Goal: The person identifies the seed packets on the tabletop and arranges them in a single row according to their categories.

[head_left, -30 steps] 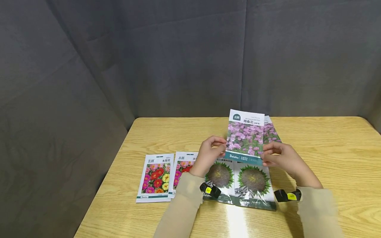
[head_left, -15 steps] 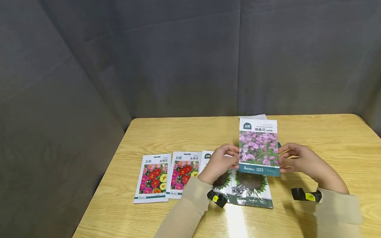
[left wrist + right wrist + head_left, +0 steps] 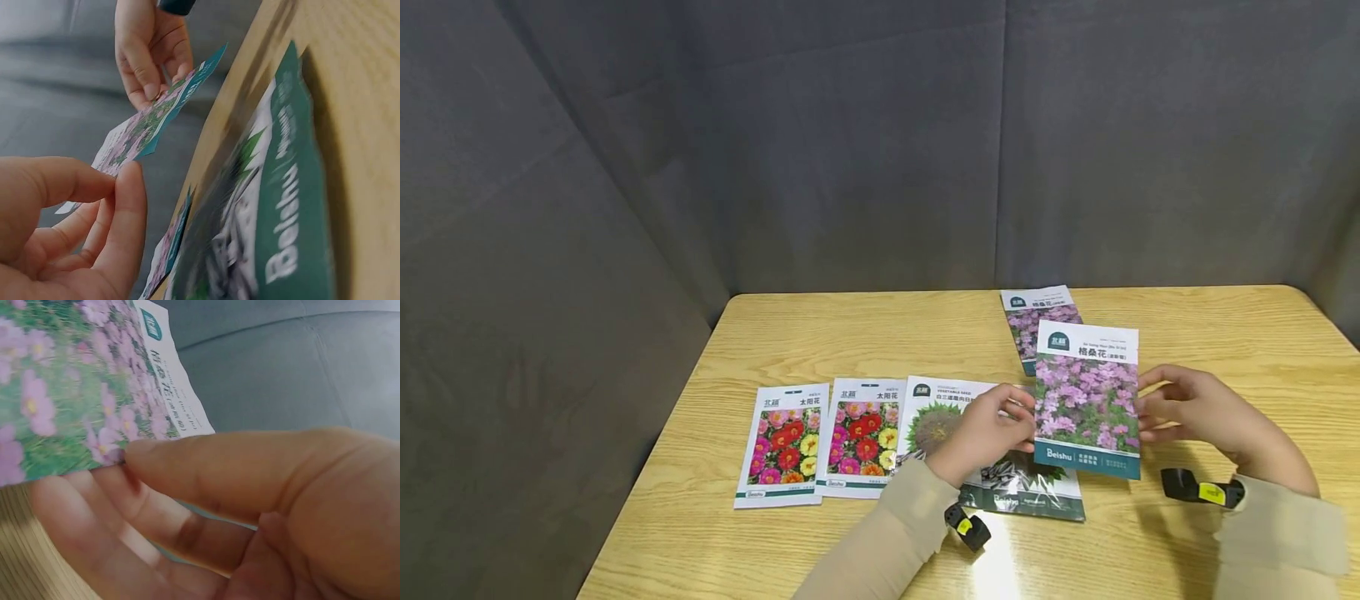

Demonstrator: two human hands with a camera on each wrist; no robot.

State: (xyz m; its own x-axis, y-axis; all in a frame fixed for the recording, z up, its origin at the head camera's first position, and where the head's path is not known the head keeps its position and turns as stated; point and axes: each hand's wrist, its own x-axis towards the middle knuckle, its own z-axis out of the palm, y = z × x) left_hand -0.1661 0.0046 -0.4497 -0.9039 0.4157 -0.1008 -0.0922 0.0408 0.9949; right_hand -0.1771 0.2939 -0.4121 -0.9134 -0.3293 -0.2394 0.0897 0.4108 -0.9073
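Observation:
Both hands hold one pink-flower seed packet by its side edges, raised above the table with its printed front toward the head camera. My left hand pinches the left edge between thumb and fingers. On the opposite edge, my right hand pinches with its thumb on the front and fingers behind, as the right wrist view shows. Just below my left hand lie sunflower seed packets, partly covered by that hand and the held packet. A second pink-flower packet lies behind, its lower right corner hidden by the held one.
To the left, two packets with red and yellow flowers lie side by side, the outer packet and the inner packet. The wooden table ends at a grey cloth backdrop. Black bands sit on both wrists.
Both hands have carried the held pink-flower packet to the right and toward the person, off the sunflower packets. The pink-flower packet behind and the sunflower packets now show more.

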